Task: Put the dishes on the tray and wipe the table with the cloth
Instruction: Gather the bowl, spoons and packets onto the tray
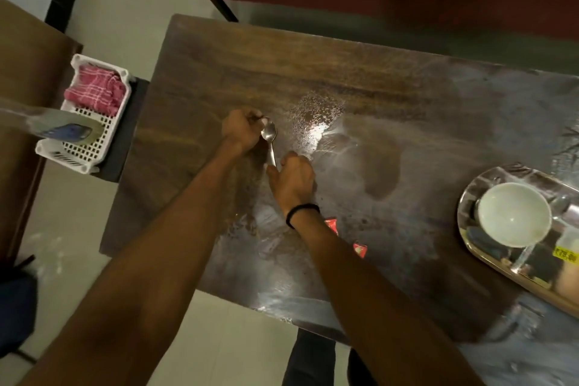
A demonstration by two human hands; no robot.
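My right hand (294,178) is covering the end of the spoon (270,135) handle. The fingers (249,116) of my left hand (241,130) are curling under, out of sight. My right forearm is hiding part of the red packets (332,226). The tray (463,229) is running off the right edge, and a yellow label (565,257) on it is too small to read. A blurred blue thing (67,131) is covering part of the basket (94,150).
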